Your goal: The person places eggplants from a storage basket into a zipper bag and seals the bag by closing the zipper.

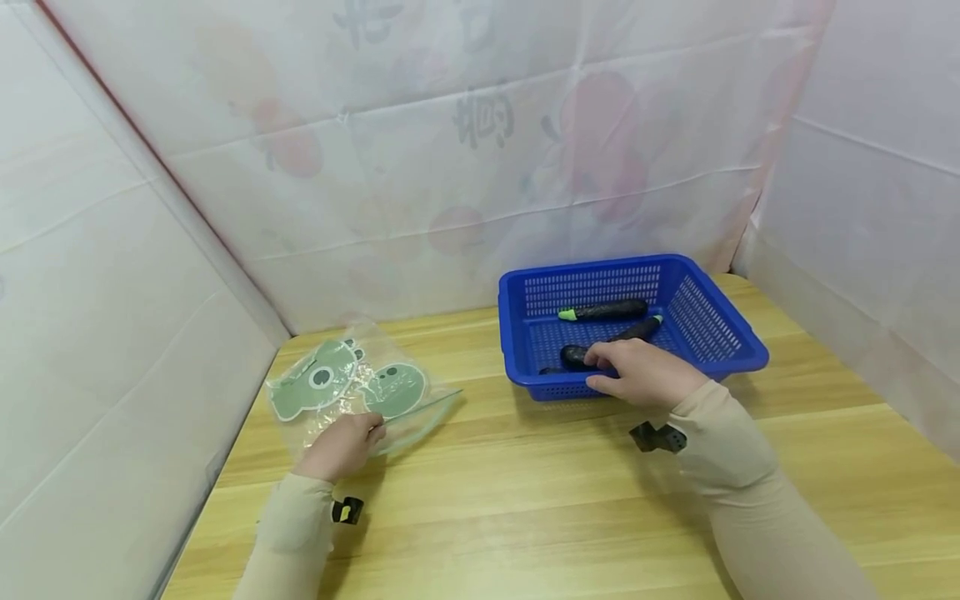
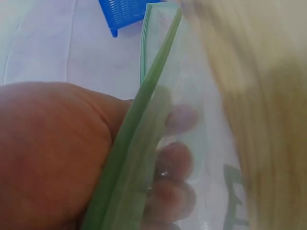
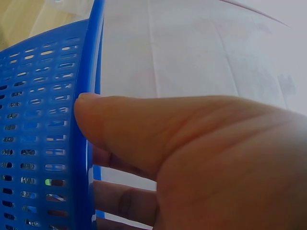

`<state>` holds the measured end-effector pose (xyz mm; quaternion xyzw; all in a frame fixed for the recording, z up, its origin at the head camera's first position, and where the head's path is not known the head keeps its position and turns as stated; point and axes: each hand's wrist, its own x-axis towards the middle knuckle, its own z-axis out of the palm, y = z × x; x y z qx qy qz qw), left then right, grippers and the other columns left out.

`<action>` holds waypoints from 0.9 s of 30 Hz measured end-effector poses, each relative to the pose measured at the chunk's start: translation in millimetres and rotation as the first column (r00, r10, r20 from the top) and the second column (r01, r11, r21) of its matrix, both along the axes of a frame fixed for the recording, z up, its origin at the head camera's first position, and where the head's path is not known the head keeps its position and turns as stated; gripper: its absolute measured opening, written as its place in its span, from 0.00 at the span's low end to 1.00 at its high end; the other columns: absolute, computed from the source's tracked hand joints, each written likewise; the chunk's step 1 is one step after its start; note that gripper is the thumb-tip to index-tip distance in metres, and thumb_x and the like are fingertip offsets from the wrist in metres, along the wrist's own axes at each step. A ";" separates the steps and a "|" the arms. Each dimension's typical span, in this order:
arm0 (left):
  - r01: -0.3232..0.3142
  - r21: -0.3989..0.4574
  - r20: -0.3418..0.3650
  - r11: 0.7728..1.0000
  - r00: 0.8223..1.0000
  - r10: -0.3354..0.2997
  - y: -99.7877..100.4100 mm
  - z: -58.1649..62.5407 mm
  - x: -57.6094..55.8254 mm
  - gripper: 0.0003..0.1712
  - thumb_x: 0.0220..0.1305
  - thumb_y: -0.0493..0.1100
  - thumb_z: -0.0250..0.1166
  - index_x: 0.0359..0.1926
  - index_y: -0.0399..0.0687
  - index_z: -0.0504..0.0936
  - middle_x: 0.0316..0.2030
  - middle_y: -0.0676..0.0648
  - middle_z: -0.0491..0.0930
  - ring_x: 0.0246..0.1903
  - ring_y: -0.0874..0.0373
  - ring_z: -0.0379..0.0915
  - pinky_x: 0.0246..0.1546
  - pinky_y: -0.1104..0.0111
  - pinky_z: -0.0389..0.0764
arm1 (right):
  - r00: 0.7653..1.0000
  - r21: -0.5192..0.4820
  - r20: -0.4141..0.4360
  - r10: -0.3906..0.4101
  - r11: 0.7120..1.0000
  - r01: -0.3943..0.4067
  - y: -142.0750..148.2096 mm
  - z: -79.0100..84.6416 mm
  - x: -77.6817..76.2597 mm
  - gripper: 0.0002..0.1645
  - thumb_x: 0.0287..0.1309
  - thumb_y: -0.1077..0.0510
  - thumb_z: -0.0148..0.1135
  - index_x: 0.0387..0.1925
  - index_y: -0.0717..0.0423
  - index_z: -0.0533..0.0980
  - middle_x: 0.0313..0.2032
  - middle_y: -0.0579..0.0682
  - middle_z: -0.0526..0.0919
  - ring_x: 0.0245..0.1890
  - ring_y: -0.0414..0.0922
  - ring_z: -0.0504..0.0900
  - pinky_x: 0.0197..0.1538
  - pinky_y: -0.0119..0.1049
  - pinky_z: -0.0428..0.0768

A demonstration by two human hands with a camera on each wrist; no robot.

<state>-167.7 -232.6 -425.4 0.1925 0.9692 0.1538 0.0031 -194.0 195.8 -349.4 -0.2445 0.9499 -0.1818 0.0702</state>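
My left hand (image 1: pixel 343 446) holds the open edge of a clear zip bag (image 1: pixel 393 392) printed with green cartoon animals. In the left wrist view, the fingers show through the film of the bag (image 2: pixel 192 191), with the thumb side across its green zip strip. My right hand (image 1: pixel 648 372) reaches over the near rim of a blue basket (image 1: pixel 512 333). Its fingers dip inside beside a dark eggplant (image 1: pixel 573 357), its thumb at the rim; the right wrist view shows the basket wall (image 3: pixel 53 115) hiding the fingertips. Another eggplant (image 1: pixel 611 310) with a light green end lies farther back.
The basket stands at the back right of a wooden table (image 1: pixel 480 508), near the rear curtain (image 1: pixel 420 167). White sheeting (image 1: pixel 885 217) closes off the right side, and more hangs at the left. The bag lies on the left part of the table.
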 end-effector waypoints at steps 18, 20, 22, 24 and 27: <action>0.067 0.002 0.135 0.998 0.989 -0.067 7.9 2.2 7.4 0.03 0.54 0.40 0.62 0.29 0.47 0.76 0.18 0.56 0.69 0.19 0.62 0.63 0.22 0.67 0.68 | 1.000 -0.006 -0.008 -0.019 1.000 0.019 6.8 8.7 -5.1 0.17 0.60 0.49 0.55 0.48 0.52 0.74 0.39 0.47 0.79 0.39 0.44 0.77 0.41 0.44 0.76; 0.069 -0.004 0.141 0.998 0.988 -0.068 7.2 2.4 7.4 0.04 0.53 0.39 0.63 0.29 0.47 0.75 0.18 0.56 0.69 0.19 0.61 0.63 0.23 0.67 0.68 | 1.000 0.003 -0.022 -0.012 1.000 0.012 10.4 14.1 -8.9 0.16 0.61 0.49 0.55 0.47 0.52 0.74 0.36 0.44 0.79 0.36 0.40 0.77 0.41 0.44 0.75; 0.065 -0.008 0.141 0.998 0.988 -0.063 6.2 2.3 7.6 0.04 0.51 0.39 0.63 0.27 0.47 0.75 0.18 0.56 0.69 0.20 0.61 0.63 0.23 0.67 0.68 | 0.999 0.016 -0.038 -0.001 1.000 0.002 13.8 21.6 -12.9 0.16 0.60 0.49 0.56 0.47 0.52 0.74 0.34 0.43 0.78 0.34 0.39 0.76 0.40 0.43 0.75; 0.058 -0.012 0.139 0.998 0.989 -0.055 4.8 2.1 7.4 0.04 0.50 0.39 0.63 0.25 0.48 0.74 0.19 0.55 0.69 0.20 0.61 0.64 0.23 0.66 0.68 | 0.999 0.035 -0.048 0.003 0.999 -0.001 16.7 30.7 -16.9 0.15 0.60 0.50 0.56 0.46 0.52 0.74 0.34 0.43 0.79 0.34 0.39 0.77 0.40 0.44 0.75; 0.045 -0.019 0.136 0.999 0.990 -0.042 3.2 2.9 7.4 0.07 0.50 0.39 0.62 0.21 0.50 0.72 0.18 0.56 0.68 0.20 0.61 0.63 0.24 0.67 0.67 | 1.000 0.069 -0.025 0.008 0.998 -0.006 21.4 44.6 -25.4 0.17 0.60 0.50 0.56 0.48 0.53 0.74 0.37 0.46 0.79 0.37 0.41 0.78 0.39 0.43 0.76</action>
